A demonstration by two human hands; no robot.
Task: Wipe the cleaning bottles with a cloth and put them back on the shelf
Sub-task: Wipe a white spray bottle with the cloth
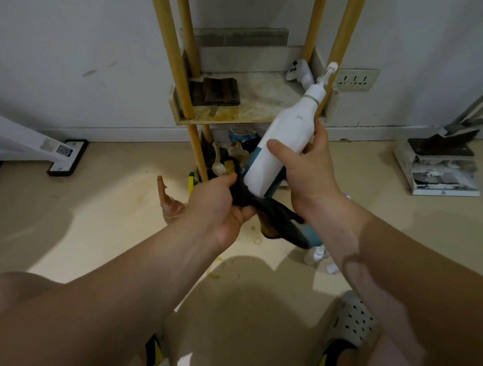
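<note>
Right hand [309,174] wrapped round tilted white plastic spray bottle with teal label [285,136]. Left hand [222,208] bunching dark cloth [278,217] against bottle base. Beyond hands, grimy yellow-posted shelf [232,118]. Left of left hand, brown spray bottle [172,206] on floor.

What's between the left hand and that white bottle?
A dark cloth: the left hand grips it against the white bottle's base, seen in the head view.

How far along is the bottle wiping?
Nothing looks finished: no bottle plainly stands on the shelf tray. In hand: the right hand holds a white spray bottle while the left hand grips a dark cloth against its base. Left: a brown bottle and a clear bottle on the floor.
</note>
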